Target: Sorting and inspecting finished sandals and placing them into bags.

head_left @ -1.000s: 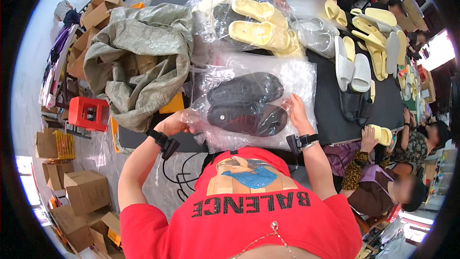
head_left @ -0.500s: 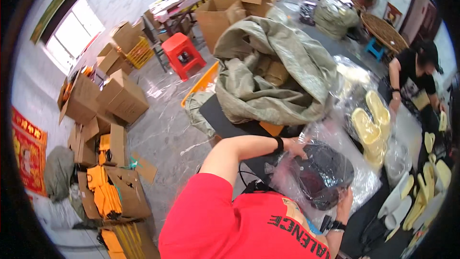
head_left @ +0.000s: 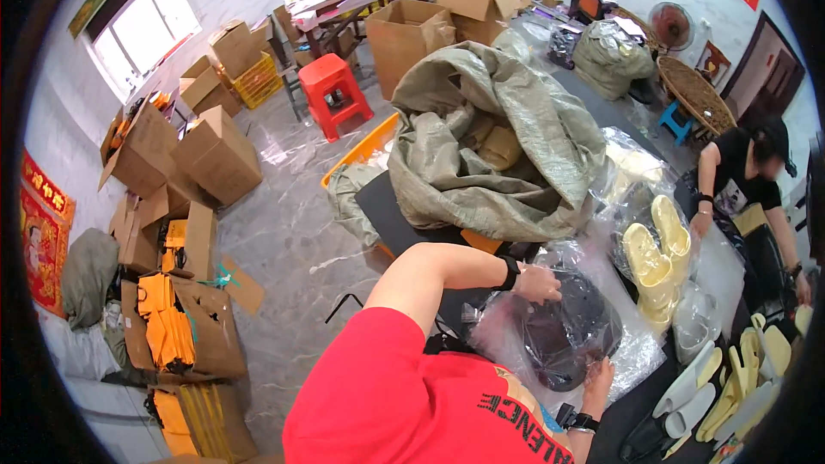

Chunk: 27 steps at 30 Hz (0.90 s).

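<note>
- Cardboard boxes (head_left: 193, 150), at ten o'clock of the view: I see them stacked and flattened on the floor, well apart from the work.
- Red stool (head_left: 333, 90), at eleven o'clock: it stands upright on the floor beside the table's far end.
- Woven sack (head_left: 481, 142), at twelve o'clock of the hands: it lies slumped open on the dark table (head_left: 391, 215), presumably within reach as a supply.
- Left hand (head_left: 537, 283): forearm bent across the body, wrist strap showing; the fingers press down, curled on the upper edge of the clear plastic bag (head_left: 563, 335), apparently to pin it flat.
- Clear plastic bag: it rests on the table at four o'clock of the view, enclosing dark slippers (head_left: 567, 331).
- Right hand (head_left: 595, 378), at five o'clock of the bag: it grips the bag's near edge; how far the fingers are bent I cannot tell.
- Yellow slippers (head_left: 657, 258), at two o'clock of the bag: bagged, just beside it.
- A second person (head_left: 739, 180), at three o'clock, stands across the table.
</note>
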Motion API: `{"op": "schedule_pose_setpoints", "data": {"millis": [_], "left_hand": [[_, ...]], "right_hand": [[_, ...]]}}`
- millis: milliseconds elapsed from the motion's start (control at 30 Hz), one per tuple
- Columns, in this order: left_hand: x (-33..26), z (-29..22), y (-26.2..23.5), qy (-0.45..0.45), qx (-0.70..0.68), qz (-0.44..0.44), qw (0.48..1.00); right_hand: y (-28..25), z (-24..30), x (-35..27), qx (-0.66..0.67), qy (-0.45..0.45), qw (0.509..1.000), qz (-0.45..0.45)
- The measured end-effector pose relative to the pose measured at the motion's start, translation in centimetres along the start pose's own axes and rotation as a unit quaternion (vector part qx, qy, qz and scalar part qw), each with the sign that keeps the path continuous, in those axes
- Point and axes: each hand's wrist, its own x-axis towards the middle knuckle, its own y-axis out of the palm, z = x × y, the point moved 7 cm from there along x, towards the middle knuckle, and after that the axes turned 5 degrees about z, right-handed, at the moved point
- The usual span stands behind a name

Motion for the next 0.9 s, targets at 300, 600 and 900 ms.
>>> {"op": "schedule_pose_setpoints", "data": {"millis": [300, 600, 900], "left_hand": [[3.8, -4.4, -4.6, 0.057, -0.015, -0.011, 0.998], [5.6, -5.9, -3.4, 0.113, -0.034, -0.065, 0.991], [2.2, -5.2, -5.9, 0.071, -0.070, -0.142, 0.985]], "right_hand": [[4.9, 2.1, 0.3, -0.092, -0.136, 0.986, 0.017], [2.0, 1.5, -4.7, 0.121, -0.057, 0.990, 0.035], [-3.8, 4.7, -5.9, 0.055, -0.195, 0.969, -0.142]]}}
